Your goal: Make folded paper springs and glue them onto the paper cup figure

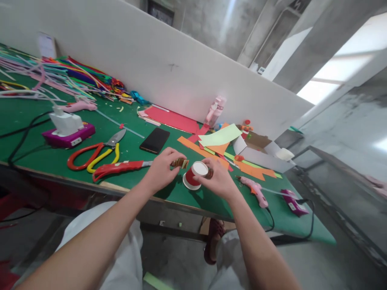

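Note:
My left hand (165, 168) is closed, with a small pleated paper strip (180, 162) in brownish and green tones pinched between thumb and fingers. Just to its right, a red paper cup (191, 177) stands on the green table, with a white disc on top and a wide white rim at the bottom. My right hand (218, 179) grips the cup from its right side, thumb in front and fingers behind. A dark brownish pleated piece (209, 173) shows between the right thumb and fingers; whether it is fixed to the cup I cannot tell.
Left on the green table (130, 146) lie scissors (96, 155), a red-handled tool (121, 167) and a black phone (155, 141). Coloured paper (220, 137) and a white box (256, 155) are behind. A pink glue gun (255, 191) with a cord lies right, another glue gun (80, 106) left.

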